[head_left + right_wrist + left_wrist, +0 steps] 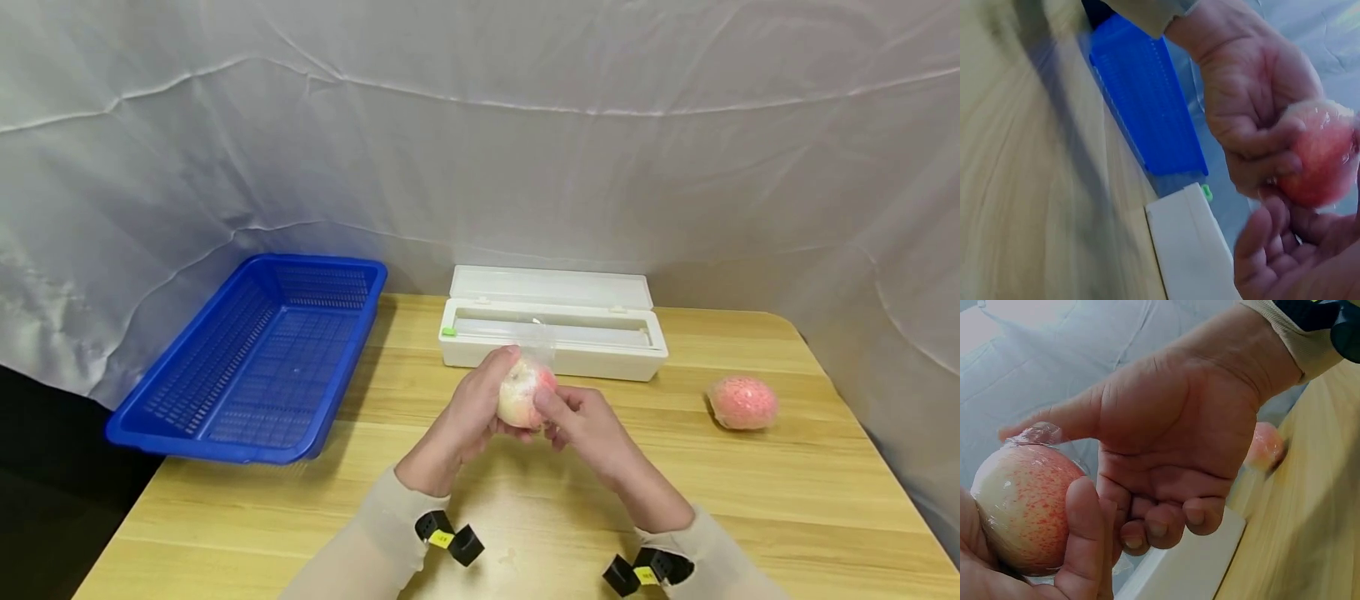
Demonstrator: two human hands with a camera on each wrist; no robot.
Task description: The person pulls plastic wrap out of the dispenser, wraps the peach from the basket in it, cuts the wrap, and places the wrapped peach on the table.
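Observation:
A pink and pale-yellow peach (519,398), covered in clear plastic wrap (1038,433), is held up over the table's middle. My left hand (474,408) grips it from the left, thumb on top and fingers curled underneath. On the other side is my right hand (588,429), its thumb against the fruit and its fingers curled in below. In the left wrist view that thumb lies along bunched wrap on the peach. A loose sheer flap of film stands up behind the fruit, overlapping the white wrap dispenser (551,362) in the head view.
The dispenser's lid (551,286) is raised, showing a film roll (555,332) inside. A blue plastic basket (322,433) stands at the left. Another wrapped pink peach (742,402) lies on the wooden table (787,500) at the right. Grey cloth (525,183) hangs behind.

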